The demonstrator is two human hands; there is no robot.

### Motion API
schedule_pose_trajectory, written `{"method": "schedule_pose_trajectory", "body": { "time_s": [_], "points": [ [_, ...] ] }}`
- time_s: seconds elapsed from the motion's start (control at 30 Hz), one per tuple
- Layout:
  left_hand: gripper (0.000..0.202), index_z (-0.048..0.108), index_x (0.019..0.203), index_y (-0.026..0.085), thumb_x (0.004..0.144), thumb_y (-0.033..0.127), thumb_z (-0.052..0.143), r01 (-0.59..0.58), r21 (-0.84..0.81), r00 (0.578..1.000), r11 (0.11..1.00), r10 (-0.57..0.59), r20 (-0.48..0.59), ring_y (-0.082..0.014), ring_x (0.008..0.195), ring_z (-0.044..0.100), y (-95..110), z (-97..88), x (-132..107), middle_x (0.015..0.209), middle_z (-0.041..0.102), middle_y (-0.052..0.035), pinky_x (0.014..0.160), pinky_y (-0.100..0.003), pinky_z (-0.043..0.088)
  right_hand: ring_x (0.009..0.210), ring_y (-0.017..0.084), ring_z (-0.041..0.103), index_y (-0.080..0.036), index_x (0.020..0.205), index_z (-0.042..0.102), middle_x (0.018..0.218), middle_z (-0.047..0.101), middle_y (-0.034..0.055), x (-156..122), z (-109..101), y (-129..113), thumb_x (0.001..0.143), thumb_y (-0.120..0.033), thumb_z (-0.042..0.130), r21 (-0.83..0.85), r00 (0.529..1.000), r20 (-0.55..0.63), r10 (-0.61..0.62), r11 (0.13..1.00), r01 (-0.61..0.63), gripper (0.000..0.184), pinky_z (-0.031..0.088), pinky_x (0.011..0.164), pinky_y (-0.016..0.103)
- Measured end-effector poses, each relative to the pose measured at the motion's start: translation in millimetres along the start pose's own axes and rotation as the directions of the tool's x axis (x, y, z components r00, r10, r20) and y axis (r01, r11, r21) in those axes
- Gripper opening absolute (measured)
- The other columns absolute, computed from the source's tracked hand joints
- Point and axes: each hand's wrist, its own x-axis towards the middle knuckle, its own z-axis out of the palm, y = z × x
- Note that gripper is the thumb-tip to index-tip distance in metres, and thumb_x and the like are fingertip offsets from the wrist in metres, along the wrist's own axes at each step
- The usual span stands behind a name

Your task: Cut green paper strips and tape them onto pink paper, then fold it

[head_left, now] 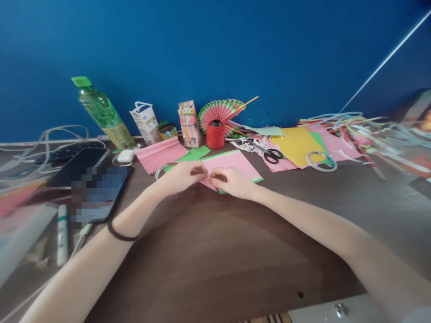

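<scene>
A pink sheet of paper (235,162) with green strips along its edges lies on the dark table (215,251). At its near left edge my left hand (183,176) pinches the paper between thumb and fingers. Close beside it, my right hand (232,181) is also closed on the near edge, fingertips almost meeting those of the left. Just left of the sheet are a green paper (195,154), a pleated pink paper (160,154) and a roll of tape (160,169) partly behind my left hand. The exact fold under my fingertips is too small to make out.
Behind stand a red thread spool (215,136), a paper fan (215,111), a decorated carton (189,125) and a green bottle (104,114). Black scissors (273,155), yellow paper (296,146) and another tape roll (321,161) lie right. A phone (111,193) and marker (62,235) lie left.
</scene>
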Motion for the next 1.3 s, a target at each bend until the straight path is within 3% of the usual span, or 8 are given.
{"method": "schedule_pose_trajectory", "body": {
  "time_s": [0.27, 0.73, 1.07, 1.3],
  "points": [
    [0.026, 0.054, 0.076, 0.017, 0.083, 0.034, 0.037, -0.043, 0.075, 0.996, 0.996, 0.037, 0.083, -0.0137, 0.077, 0.052, 0, -1.1, 2, 0.079, 0.059, 0.0008, 0.074, -0.025, 0.039, 0.055, 0.009, 0.045, -0.017, 0.062, 0.045, 0.058, 0.051, -0.0027, -1, 3, -1, 0.083, -0.027, 0.041, -0.062, 1.0, 0.012, -0.02, 0.998, 0.021, 0.023, 0.034, 0.059, 0.022],
    [0.02, 0.056, 0.079, 0.017, 0.082, 0.031, 0.041, -0.07, 0.053, 0.99, 0.996, 0.063, 0.127, -0.012, 0.074, 0.051, -2, -0.4, 2, 0.078, 0.058, 0.0017, 0.07, -0.023, 0.038, 0.056, 0.008, 0.044, -0.016, 0.062, 0.047, 0.058, 0.05, -0.0035, -1, 4, 0, 0.079, -0.02, 0.045, -0.056, 1.0, 0.022, 0.002, 0.998, -0.001, 0.018, 0.033, 0.06, 0.021],
    [0.018, 0.055, 0.073, 0.017, 0.081, 0.028, 0.043, -0.108, 0.147, 0.994, 0.983, 0.102, 0.048, -0.0113, 0.067, 0.051, 0, 3.8, -2, 0.072, 0.058, 0.0023, 0.066, -0.024, 0.038, 0.053, 0.008, 0.043, -0.016, 0.062, 0.048, 0.055, 0.049, -0.0039, -1, 3, -1, 0.079, -0.02, 0.045, -0.044, 1.0, 0.02, 0.018, 0.999, -0.017, 0.018, 0.033, 0.058, 0.021],
    [0.018, 0.054, 0.073, 0.018, 0.082, 0.03, 0.043, -0.105, 0.174, 0.994, 0.979, 0.109, -0.017, -0.0116, 0.066, 0.051, -9, 10.9, 3, 0.071, 0.058, 0.0025, 0.065, -0.024, 0.038, 0.055, 0.008, 0.045, -0.015, 0.065, 0.052, 0.057, 0.053, -0.0029, 0, 1, -3, 0.078, -0.019, 0.047, -0.026, 1.0, 0.009, 0.01, 1.0, -0.009, 0.015, 0.035, 0.06, 0.021]
  ]
}}
